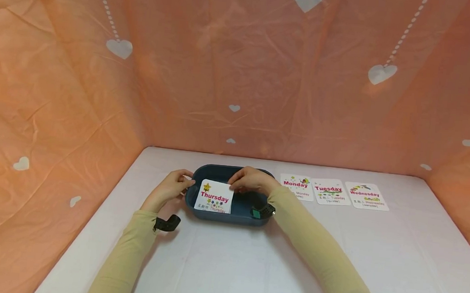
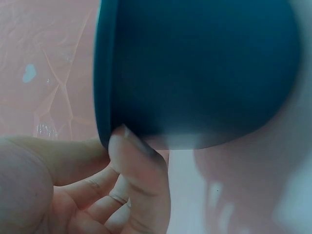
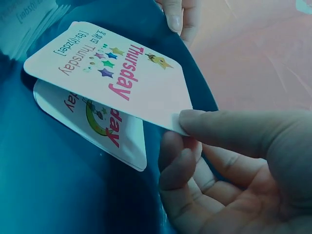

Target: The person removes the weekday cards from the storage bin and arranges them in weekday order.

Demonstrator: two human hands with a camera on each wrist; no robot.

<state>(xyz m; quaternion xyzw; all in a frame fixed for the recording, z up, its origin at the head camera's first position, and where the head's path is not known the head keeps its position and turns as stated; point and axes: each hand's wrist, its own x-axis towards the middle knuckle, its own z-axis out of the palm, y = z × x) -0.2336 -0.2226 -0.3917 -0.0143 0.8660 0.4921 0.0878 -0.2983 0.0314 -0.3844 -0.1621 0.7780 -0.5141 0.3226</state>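
Inside a dark blue oval tub [image 1: 225,217], a white Thursday card [image 1: 214,196] is tilted up, its corner pinched between the thumb and fingers of my right hand [image 1: 253,180]. The right wrist view shows the Thursday card [image 3: 112,68] from close by, with stars and red lettering. Beneath it lies another card [image 3: 97,122] with a yellow moon and red letters ending in "day", mostly covered. My left hand [image 1: 171,187] pinches the tub's left rim, thumb on one side and fingers on the other, as the left wrist view shows at the rim [image 2: 103,87].
To the right of the tub, the Monday card [image 1: 298,188], Tuesday card [image 1: 331,192] and Wednesday card [image 1: 366,196] lie in a row on the white table [image 1: 225,265]. An orange cloth [image 1: 240,73] with pale hearts hangs behind and at the sides.
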